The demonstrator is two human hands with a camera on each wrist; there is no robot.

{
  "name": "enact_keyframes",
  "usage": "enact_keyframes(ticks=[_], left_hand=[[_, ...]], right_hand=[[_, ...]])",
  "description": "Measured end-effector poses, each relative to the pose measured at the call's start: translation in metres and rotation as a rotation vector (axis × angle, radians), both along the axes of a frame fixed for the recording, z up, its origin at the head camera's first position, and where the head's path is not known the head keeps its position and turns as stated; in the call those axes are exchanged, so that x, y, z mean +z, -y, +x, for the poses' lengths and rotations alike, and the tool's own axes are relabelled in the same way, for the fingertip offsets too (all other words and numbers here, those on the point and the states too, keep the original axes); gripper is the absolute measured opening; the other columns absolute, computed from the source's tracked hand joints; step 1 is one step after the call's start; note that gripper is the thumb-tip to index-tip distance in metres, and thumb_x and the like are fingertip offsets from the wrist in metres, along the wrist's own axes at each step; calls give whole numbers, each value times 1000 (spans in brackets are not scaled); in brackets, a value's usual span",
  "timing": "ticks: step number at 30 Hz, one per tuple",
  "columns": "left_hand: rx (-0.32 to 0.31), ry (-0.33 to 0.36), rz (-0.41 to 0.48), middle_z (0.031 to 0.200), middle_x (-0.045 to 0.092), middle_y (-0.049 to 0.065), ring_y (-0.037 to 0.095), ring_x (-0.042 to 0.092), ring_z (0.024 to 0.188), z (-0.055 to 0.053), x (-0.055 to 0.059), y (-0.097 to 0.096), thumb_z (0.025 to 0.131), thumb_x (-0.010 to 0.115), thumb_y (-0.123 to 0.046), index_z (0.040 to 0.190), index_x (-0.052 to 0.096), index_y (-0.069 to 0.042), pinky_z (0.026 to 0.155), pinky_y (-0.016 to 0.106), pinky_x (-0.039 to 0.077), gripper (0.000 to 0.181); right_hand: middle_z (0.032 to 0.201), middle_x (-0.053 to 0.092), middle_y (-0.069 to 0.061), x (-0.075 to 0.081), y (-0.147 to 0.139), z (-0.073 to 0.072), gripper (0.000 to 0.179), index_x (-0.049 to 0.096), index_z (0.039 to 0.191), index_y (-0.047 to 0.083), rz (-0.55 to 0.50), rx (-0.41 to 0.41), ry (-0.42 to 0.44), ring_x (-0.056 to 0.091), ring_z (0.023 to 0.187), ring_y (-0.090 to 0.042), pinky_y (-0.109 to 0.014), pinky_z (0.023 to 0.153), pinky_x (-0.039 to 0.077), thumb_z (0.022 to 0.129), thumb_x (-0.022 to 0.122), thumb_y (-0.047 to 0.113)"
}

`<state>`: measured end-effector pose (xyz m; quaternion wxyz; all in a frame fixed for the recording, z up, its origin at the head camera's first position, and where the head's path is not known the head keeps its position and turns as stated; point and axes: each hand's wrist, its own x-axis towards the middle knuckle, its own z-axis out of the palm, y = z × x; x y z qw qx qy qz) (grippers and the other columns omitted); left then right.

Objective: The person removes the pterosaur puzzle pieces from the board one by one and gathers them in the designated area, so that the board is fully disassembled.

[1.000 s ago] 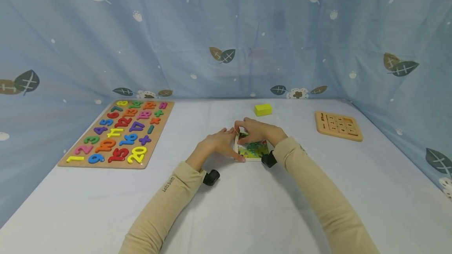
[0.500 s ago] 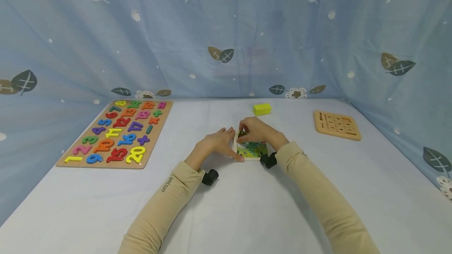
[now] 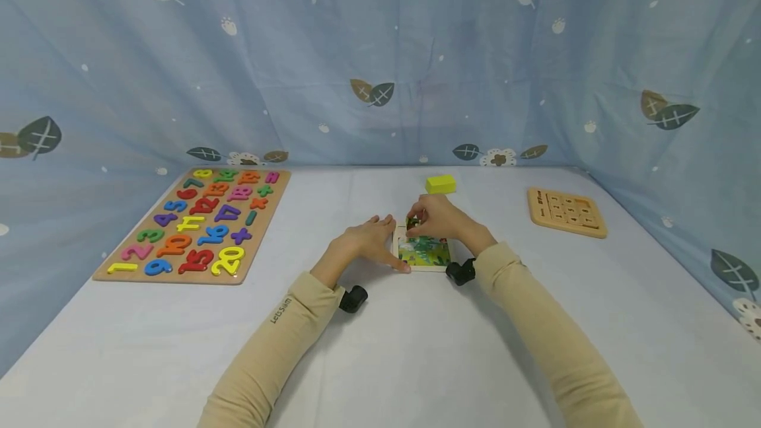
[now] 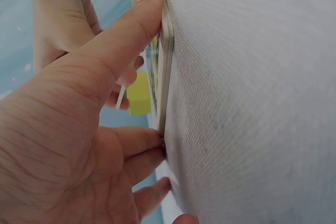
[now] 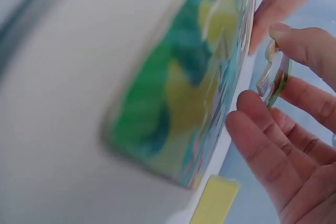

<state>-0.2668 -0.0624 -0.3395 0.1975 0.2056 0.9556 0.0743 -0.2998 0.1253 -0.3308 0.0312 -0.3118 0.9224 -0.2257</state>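
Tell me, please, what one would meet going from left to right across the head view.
Colorful number board, left hand, picture board, right hand, small wooden tile board.

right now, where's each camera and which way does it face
Head: on the head, facing forward and down at the puzzle; left hand, right hand, sleeves show.
Left wrist: on that wrist, facing the puzzle's edge; both hands show.
Right wrist: on that wrist, facing the puzzle and pinched piece; both hands show.
Wrist views share the yellow block.
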Motion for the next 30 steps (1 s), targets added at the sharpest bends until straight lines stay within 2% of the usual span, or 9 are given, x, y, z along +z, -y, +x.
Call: enact_keyframes(ticks=[5, 13, 20, 30], left_hand=[[1, -5, -3, 163, 8, 3, 28, 8, 151, 0, 0, -1, 77, 66, -67, 156, 13, -12, 114, 58, 24, 110], [12, -9, 3, 163, 9, 4, 28, 8, 151, 0, 0, -1, 76, 67, -67, 156, 13, -12, 115, 56, 23, 111], [2, -17, 1, 163, 8, 4, 28, 8, 151, -1, -2, -1, 77, 67, -66, 156, 13, -12, 116, 55, 22, 110], [4, -14, 13, 163, 9, 5, 29, 8, 151, 2, 0, 0, 78, 67, -64, 155, 14, -10, 116, 56, 22, 109]], right_hand=[[88, 64, -11, 2, -9, 2, 34, 74, 104, -1, -29, -17, -10, 61, 77, -18, -28, 68, 53, 78, 80, 20], [88, 65, -10, 6, -26, 6, 31, 75, 101, 1, -50, -127, -10, 58, 75, -17, -26, 63, 47, 77, 80, 19], [88, 62, -12, 6, -49, 9, 32, 75, 102, 0, -65, -198, -21, 56, 78, -20, -28, 64, 45, 77, 80, 20], [87, 62, -13, 1, -74, 13, 36, 73, 103, -3, -71, -249, -58, 57, 77, -22, -28, 64, 45, 77, 80, 21]])
